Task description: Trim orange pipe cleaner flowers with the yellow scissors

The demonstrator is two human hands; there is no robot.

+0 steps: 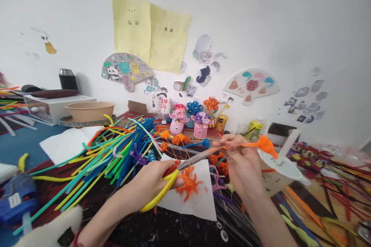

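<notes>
My left hand (158,179) is closed round the scissors (189,161), which have yellow and red handles. Their blades point right and up and reach the stem end by my right hand (242,158). Pinched in that hand is an orange pipe-cleaner flower (267,146), its head out to the right and its stem running left through the fingers. Whether the blades are parted is unclear. Below the scissors, a white paper sheet (201,208) bears a pile of orange fuzz trimmings (188,185).
Left of my hands lies a big heap of coloured pipe cleaners (124,154). A blue glue gun (19,197) sits at the far left. Small potted pipe-cleaner flowers (200,125) stand by the wall. A lidded paper cup (278,177) is close to my right hand.
</notes>
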